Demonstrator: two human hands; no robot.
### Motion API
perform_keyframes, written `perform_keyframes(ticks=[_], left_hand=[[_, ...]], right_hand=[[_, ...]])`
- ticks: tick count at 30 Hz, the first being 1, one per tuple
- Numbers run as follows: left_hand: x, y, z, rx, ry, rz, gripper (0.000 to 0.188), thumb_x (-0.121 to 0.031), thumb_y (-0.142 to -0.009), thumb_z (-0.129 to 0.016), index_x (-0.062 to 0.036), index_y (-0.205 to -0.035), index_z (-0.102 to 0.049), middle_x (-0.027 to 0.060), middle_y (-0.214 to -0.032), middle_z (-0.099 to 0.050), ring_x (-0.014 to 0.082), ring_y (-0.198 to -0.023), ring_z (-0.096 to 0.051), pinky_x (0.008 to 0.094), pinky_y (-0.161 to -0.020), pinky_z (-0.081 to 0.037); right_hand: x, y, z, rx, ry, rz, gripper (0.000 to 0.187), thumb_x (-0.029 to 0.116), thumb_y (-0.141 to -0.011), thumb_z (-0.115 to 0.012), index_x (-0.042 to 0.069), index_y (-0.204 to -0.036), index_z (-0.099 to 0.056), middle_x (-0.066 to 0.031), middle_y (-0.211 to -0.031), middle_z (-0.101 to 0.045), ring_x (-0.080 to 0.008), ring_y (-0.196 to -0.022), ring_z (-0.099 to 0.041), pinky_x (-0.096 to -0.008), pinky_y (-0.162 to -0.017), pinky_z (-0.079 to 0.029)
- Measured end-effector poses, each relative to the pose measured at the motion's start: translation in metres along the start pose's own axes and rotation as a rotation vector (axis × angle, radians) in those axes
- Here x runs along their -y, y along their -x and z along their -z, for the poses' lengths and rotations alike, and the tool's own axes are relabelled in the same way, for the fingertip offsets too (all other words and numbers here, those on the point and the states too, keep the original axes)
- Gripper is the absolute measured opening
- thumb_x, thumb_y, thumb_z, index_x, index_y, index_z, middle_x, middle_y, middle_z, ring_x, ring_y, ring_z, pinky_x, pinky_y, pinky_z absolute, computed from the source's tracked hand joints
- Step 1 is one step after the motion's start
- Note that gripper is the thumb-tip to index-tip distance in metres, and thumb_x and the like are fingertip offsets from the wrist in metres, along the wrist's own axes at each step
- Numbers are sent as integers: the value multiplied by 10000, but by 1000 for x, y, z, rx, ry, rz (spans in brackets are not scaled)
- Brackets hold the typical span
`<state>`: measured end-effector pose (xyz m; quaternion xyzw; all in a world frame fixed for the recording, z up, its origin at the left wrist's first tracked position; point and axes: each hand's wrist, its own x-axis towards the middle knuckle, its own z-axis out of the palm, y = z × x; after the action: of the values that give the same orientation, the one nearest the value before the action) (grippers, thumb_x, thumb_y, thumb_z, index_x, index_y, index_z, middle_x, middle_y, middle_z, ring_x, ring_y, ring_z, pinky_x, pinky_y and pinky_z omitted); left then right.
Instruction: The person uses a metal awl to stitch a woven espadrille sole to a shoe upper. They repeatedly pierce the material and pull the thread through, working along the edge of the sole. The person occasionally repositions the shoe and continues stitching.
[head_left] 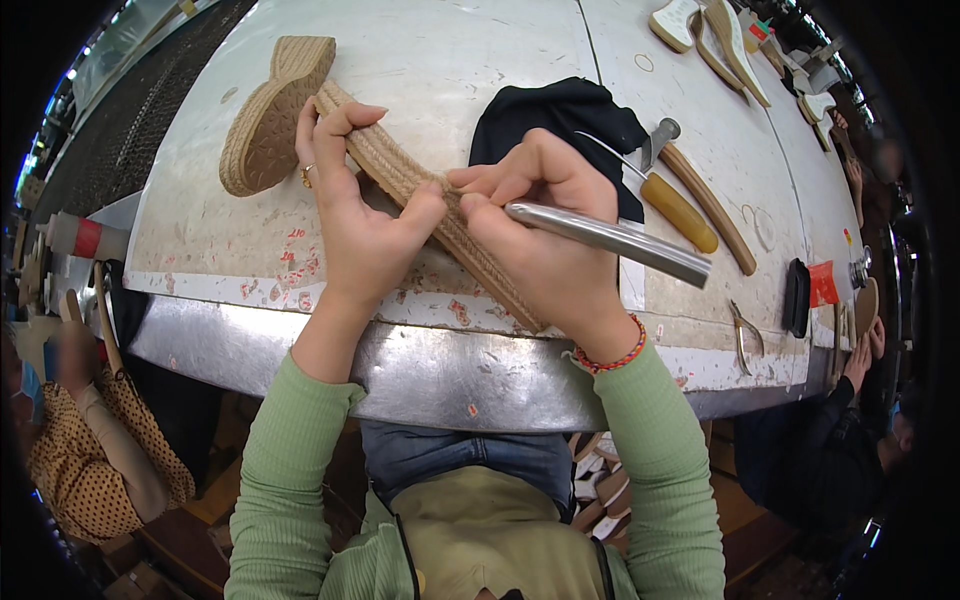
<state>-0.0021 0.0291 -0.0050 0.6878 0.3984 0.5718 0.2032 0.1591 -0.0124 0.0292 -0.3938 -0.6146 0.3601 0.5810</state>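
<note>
- A workshop with other people seated at both sides; a pale, red-marked bench [420,60] with a metal front edge fills the middle.
- The rope-braided wedge sole [392,160] is between the wearer's hands at the front of the bench, slanting from upper left to lower right. A matching sole [262,135] lies beyond, to the left.
- To do this fine work well, I'd brace the sole firmly, press with small, controlled strokes along the braid, and keep the left thumb clear of the tip.
- The left hand [362,228] reaches upward, its grip clamped on the sole, thumb pressing the braid.
- The right hand [545,220] is bent inward, its grip closed around a silver metal-handled tool [620,243]; the fingers hide the tip.
- Right of it lie a hammer [708,205] and a yellow-handled hook [680,212].
</note>
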Motion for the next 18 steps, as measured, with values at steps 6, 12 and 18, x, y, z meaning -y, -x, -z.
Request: perform_keyframes(ticks=[6,12,18], left_hand=[[-2,0,-1,9,46,2,579,-71,-695,-669,-50,-1225,-437,145,-1301,-376,371,-1425,-94,452,-1095,-262],[0,1,-1,15,63,21,593,-78,-705,-675,-56,-1239,-419,159,-1336,-341,367,-1433,-75,462,-1105,-240],[1,0,0,24,41,-23,600,-89,-701,-686,-59,-1239,-422,157,-1330,-360,365,-1433,-77,471,-1127,-164]], right_hand=[[3,0,-1,-29,-16,-36,202,-83,-802,-655,21,-745,-492,-96,-804,-642,-195,-913,-688,-258,-777,-539],[4,-1,0,33,84,-19,194,-80,-797,-648,19,-740,-491,-98,-803,-643,-196,-904,-691,-257,-772,-539],[0,1,-2,-42,61,32,201,-78,-793,-643,17,-726,-479,-85,-763,-635,-194,-891,-694,-260,-747,-547]])
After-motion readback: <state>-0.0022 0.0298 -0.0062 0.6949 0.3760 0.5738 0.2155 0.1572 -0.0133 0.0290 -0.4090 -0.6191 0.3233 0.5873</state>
